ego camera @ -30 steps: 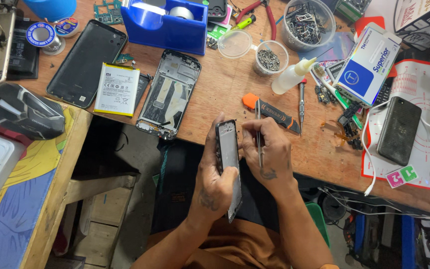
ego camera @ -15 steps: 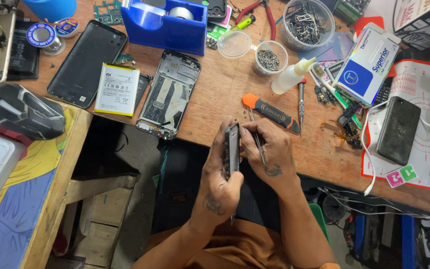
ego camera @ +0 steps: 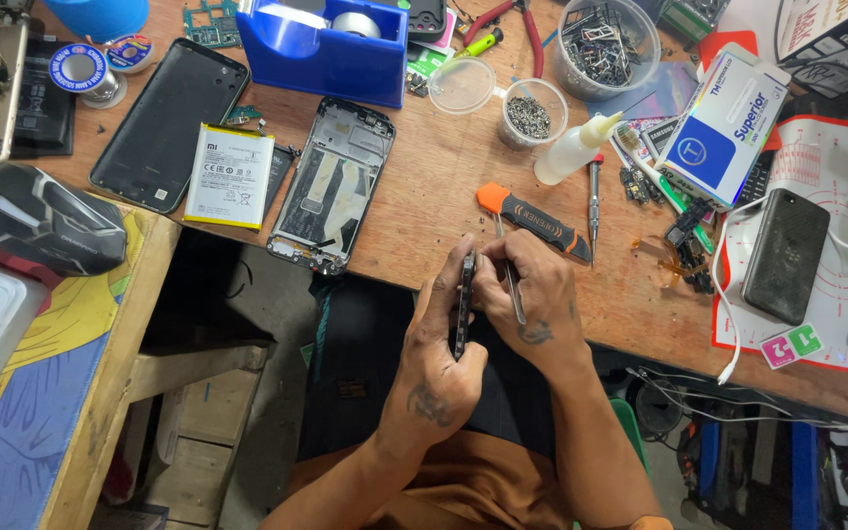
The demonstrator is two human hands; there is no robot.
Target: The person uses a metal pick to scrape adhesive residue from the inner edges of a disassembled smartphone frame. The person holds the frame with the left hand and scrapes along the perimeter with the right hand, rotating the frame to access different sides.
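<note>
Inspecting hazards, largest item first.
Bench: brown wooden bench [ego camera: 424,186] is crowded; the work is held off its near edge, over the lap, so anything dropped falls to the floor.
Phone frame: bare grey phone frame [ego camera: 334,186] overhangs that edge; a knock could tip it off.
Held phone: thin dark phone [ego camera: 463,304] stands edge-up, left hand [ego camera: 439,353] fingers closed round it; a slip would drop it.
Tool: slim metal tweezers [ego camera: 512,290] pinched in right hand [ego camera: 542,309] fingers, tip at the phone's edge; excess force may gouge it.
</note>
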